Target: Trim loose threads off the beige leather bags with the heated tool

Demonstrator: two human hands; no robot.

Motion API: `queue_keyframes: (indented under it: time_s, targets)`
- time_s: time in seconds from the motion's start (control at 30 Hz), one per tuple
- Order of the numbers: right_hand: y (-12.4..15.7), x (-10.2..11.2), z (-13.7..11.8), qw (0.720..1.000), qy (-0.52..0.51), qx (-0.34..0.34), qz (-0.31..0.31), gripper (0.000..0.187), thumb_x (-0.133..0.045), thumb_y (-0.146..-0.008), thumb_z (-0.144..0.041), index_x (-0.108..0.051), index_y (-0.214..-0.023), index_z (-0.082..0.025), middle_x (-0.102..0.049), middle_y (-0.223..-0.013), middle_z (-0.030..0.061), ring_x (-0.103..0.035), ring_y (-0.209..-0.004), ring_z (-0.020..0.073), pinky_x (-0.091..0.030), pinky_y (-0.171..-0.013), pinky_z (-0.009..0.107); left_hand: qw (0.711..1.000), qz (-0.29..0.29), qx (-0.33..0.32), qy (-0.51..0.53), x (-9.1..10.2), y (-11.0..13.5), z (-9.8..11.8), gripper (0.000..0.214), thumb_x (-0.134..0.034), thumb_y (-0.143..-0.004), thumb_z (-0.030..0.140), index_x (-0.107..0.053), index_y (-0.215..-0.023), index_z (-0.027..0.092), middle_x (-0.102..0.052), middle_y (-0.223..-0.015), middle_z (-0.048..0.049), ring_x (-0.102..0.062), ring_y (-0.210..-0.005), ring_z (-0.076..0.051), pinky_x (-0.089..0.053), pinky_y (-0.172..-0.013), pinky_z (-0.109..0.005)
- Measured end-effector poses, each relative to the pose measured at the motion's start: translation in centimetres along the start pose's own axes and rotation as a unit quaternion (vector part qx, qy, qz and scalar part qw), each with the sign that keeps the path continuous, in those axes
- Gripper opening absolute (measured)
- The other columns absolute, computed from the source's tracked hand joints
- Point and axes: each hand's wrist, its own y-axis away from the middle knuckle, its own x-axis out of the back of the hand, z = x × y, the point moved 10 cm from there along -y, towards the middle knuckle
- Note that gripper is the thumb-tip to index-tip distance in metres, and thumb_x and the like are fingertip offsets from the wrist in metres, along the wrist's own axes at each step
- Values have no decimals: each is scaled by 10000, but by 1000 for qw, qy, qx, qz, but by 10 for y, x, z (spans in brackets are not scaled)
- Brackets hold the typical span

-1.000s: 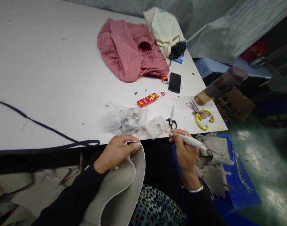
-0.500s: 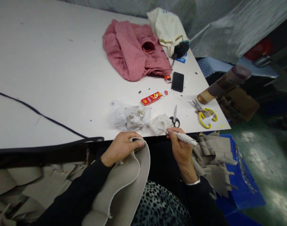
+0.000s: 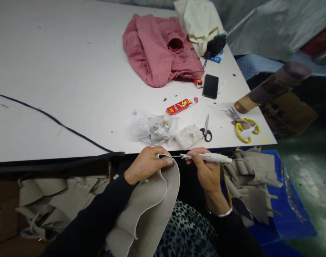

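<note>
My left hand (image 3: 147,165) is closed on the folded edge of a beige leather piece (image 3: 152,203) that hangs into my lap below the table edge. In my right hand (image 3: 203,169) I pinch a white pen-like tool (image 3: 208,157), held level. Its thin metal tip points left and meets the leather edge beside my left thumb. Both hands sit just in front of the white table (image 3: 58,89).
On the table lie crumpled plastic bags (image 3: 157,127), small black scissors (image 3: 205,129), a red glue tube (image 3: 180,106), a black phone (image 3: 210,86), yellow-handled scissors (image 3: 244,125), a pink garment (image 3: 160,50), a brown bottle (image 3: 272,85) and a black strap (image 3: 58,123). More beige leather pieces (image 3: 248,175) pile to my right and lower left.
My right hand has swung the tool from pointing up at the table to level, bringing its tip left to the leather edge. The view has shifted slightly.
</note>
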Motion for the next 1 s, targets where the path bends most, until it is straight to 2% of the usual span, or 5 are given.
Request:
queue_keyframes:
  time_s: [0.3,0.73,1.0]
  targets:
    - [1,-7,4,1000,-8,-10,-29,141,-723,-964,-322,-757,-878,-216,-734,-745,-11,-682,-645,139,-578,-606,242,1000,-11,8,0,-2,-1,-1,210,-760,-793,370,-800,-886,187,-777,-864,-29,-678,-850,-216,-472,-833,-333]
    - [-9,-24,-8,990,48,19,-133,225,-647,-1022,-374,-711,-881,-212,-680,-741,-9,-639,-661,141,-521,-623,252,999,-30,-16,33,-7,-1,4,140,-762,-779,325,-784,-772,186,-720,-780,-19,-639,-785,-188,-463,-790,-312]
    - [-19,-47,-30,971,90,91,-200,290,-560,-1069,-366,-668,-850,-208,-631,-707,-26,-594,-635,126,-467,-645,268,998,-46,-16,50,-14,-3,-1,114,-764,-729,282,-785,-786,185,-745,-824,-29,-654,-822,-206,-461,-832,-337]
